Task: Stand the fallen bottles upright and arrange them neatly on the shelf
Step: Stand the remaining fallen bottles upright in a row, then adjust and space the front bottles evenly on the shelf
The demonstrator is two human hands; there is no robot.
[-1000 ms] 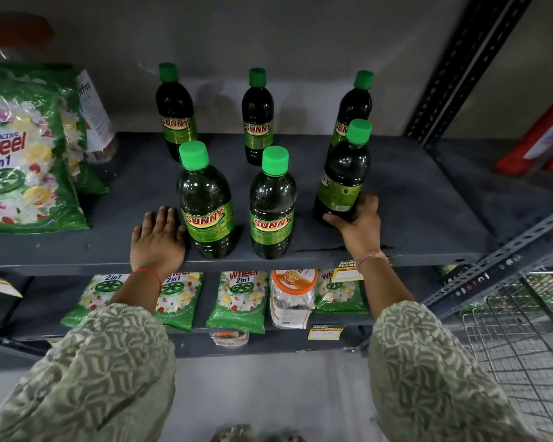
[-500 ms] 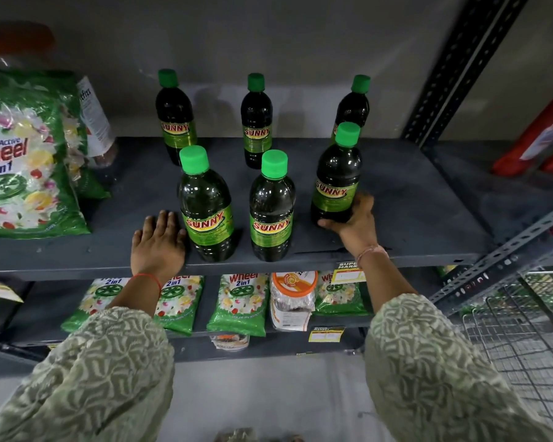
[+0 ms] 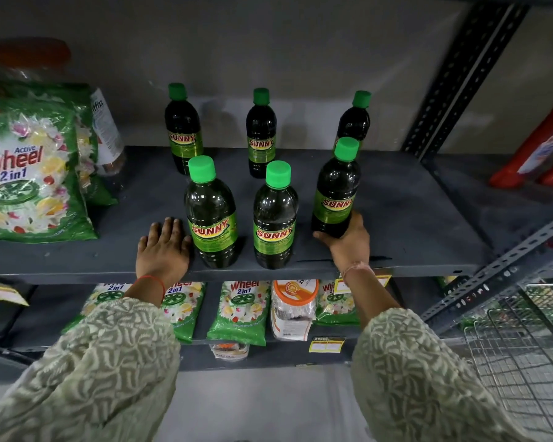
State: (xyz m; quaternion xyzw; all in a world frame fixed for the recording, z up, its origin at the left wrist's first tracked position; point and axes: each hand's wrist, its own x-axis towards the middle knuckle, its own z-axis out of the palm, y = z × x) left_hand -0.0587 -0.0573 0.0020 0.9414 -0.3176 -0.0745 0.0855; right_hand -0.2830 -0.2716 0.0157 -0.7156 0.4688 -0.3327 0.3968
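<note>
Several dark Sunny bottles with green caps stand upright on the grey shelf [image 3: 412, 218] in two rows. The back row has a left bottle [image 3: 182, 129], a middle bottle [image 3: 261, 135] and a right bottle [image 3: 355, 122]. In front stand a left bottle [image 3: 211, 215], a middle bottle [image 3: 274, 218] and a right bottle [image 3: 335, 189]. My right hand [image 3: 345, 242] grips the base of the front right bottle, which stands nearly upright. My left hand [image 3: 163, 250] lies flat on the shelf, fingers apart, just left of the front left bottle.
Green Wheel detergent bags [image 3: 29, 173] lean at the shelf's left end. More Wheel packets [image 3: 237, 311] and an orange-lidded jar [image 3: 292, 301] sit on the lower shelf. A slotted upright post [image 3: 460, 74] and red packs [image 3: 543, 148] are at the right; a wire basket [image 3: 517, 352] is at lower right.
The front right bottle, tilted a second ago, has been brought upright and slid slightly left by my right hand. My left hand has stayed flat on the shelf.
</note>
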